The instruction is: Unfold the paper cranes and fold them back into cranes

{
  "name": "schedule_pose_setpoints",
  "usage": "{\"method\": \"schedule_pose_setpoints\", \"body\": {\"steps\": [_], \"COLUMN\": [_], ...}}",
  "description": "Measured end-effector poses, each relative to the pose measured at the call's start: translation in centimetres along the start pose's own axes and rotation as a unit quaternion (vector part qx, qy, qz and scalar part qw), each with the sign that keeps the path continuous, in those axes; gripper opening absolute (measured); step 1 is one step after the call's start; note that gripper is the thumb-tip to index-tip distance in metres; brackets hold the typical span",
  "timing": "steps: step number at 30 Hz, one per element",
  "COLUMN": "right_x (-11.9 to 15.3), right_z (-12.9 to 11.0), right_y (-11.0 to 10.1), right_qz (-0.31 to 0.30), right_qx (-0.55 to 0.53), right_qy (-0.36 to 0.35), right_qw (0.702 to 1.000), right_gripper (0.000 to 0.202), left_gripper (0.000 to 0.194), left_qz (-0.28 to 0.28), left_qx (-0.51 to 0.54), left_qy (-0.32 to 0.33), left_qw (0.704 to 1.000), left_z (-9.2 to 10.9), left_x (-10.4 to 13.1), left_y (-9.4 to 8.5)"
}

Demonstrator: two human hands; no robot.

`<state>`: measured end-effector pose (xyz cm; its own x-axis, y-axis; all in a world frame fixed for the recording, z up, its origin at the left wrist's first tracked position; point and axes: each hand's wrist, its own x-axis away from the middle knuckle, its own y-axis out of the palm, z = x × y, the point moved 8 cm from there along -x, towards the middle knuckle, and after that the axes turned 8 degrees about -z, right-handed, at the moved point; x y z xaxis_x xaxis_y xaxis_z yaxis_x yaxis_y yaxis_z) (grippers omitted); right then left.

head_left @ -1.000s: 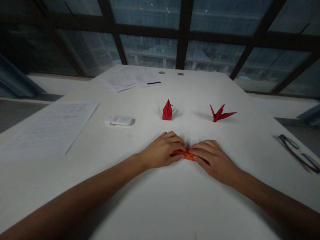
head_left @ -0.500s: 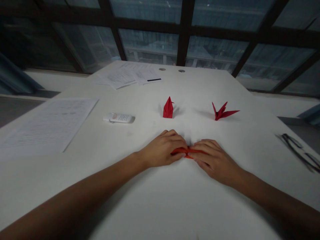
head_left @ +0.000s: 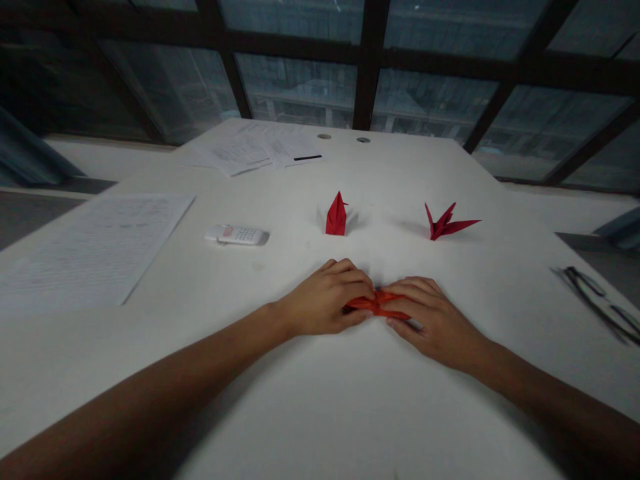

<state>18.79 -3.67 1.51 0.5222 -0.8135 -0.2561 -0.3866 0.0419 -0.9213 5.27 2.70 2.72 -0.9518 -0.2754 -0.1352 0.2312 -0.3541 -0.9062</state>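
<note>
- At the middle of the white table (head_left: 310, 407), orange-red folded paper (head_left: 379, 303) sits low between both hands, its centre showing in the gap.
- Left hand (head_left: 333, 300): fingers bent over the paper's left end, thumb on the near side; gripping it, apparently to steady that end.
- Right hand (head_left: 427, 317): fingers laid over the right end, thumb at the near edge; holding it, looks loose. Exact fingertip contact partly hidden.
- Hands face each other, probably so each end has its own support; keeping it close to the tabletop likely gives something to press against.
- Upright red folded piece (head_left: 337, 217) stands beyond the left hand; spiky red folded piece (head_left: 443, 227) beyond the right. Both untouched, likely set there to leave working room.
- White handheld object (head_left: 239, 235) lies farther left, type unclear. Printed sheet (head_left: 100, 247) at the left edge, loose papers (head_left: 255, 150) at the far end, presumably out of the way.
- Glasses (head_left: 590, 303) rest near the right edge, well apart from the hands.
</note>
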Motion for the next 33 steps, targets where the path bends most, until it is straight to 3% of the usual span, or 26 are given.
{"method": "schedule_pose_setpoints", "body": {"steps": [20, 29, 33], "right_x": [0.0, -0.5, -0.5], "right_z": [-0.5, -0.3, -0.3], "right_y": [-1.2, 0.3, -0.3], "right_qz": [0.052, 0.026, 0.049], "right_qx": [-0.064, -0.049, -0.060], "right_qy": [-0.011, 0.072, 0.093], "right_qw": [0.997, 0.996, 0.993], "right_gripper": [0.015, 0.008, 0.011], "left_gripper": [0.019, 0.026, 0.024], "left_qz": [0.022, 0.011, 0.066], "left_qx": [-0.006, -0.074, -0.029], "left_qy": [0.067, 0.072, 0.033], "left_qw": [0.998, 0.995, 0.997], "left_z": [1.1, 1.7, 1.2], "left_x": [0.1, -0.1, 0.1], "left_y": [0.1, 1.1, 0.2]}}
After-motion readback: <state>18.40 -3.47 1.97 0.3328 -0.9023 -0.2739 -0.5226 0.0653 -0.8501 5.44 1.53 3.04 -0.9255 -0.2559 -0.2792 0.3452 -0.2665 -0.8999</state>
